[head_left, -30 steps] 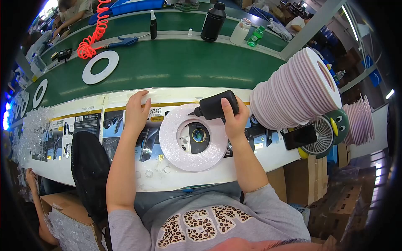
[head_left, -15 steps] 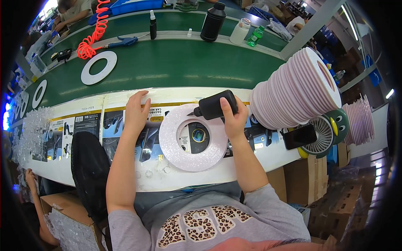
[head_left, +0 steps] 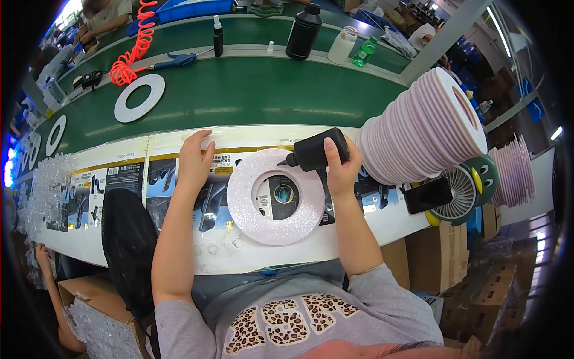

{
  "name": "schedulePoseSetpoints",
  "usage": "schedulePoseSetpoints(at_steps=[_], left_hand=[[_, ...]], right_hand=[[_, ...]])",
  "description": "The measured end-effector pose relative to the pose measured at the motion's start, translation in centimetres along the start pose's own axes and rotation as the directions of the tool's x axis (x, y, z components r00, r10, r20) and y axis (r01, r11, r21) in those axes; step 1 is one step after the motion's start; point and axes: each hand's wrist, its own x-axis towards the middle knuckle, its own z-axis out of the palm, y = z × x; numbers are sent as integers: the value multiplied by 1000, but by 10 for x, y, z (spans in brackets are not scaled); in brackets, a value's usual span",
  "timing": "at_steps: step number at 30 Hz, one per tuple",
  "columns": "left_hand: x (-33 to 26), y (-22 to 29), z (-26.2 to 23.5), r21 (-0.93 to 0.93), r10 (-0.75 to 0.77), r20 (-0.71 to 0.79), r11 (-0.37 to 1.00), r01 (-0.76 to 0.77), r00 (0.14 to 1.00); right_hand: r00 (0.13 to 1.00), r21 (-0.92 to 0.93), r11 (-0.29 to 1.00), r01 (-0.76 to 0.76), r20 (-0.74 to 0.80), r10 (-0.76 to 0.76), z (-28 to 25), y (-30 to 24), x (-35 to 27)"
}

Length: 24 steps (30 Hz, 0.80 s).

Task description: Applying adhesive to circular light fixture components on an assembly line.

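Observation:
A black squeeze bottle (head_left: pixel 317 149) with a narrow nozzle is gripped in my right hand (head_left: pixel 344 170). It is tilted, its tip pointing left just over the upper part of a glittery white ring (head_left: pixel 254 218). The ring lies flat on the worktop, and a printed sheet shows through its hole. My left hand (head_left: pixel 196 158) rests on the worktop left of the ring, thumb apart from loosely bent fingers, holding nothing. Right of my right hand leans a tall stack of similar rings (head_left: pixel 418 128).
A green conveyor belt (head_left: pixel 251 90) runs beyond the worktop, carrying a white ring (head_left: pixel 122 112). A small fan (head_left: pixel 457 191) and a dark phone (head_left: pixel 429 195) sit at the right. Bottles, including a large black bottle (head_left: pixel 304 33), stand behind the belt. Bubble wrap (head_left: pixel 45 194) lies left.
My right hand has drawn the bottle slightly to the right, the nozzle tip staying over the ring. The ring on the belt has shifted a little left. My left hand is still.

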Motion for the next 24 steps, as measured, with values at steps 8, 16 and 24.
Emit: schedulePoseSetpoints(at_steps=[8,16,24], left_hand=[[0,-2,1,10,7,-3,1000,-7,1000],[0,-5,-1,75,7,64,997,-11,998],[1,-4,-1,76,5,66,997,-10,998]], right_hand=[[1000,-13,1000,-17,7,17,-2,-4,-1],[999,-23,999,-34,29,34,-2,-5,0],[1000,-19,1000,-23,14,24,1,-7,1]])
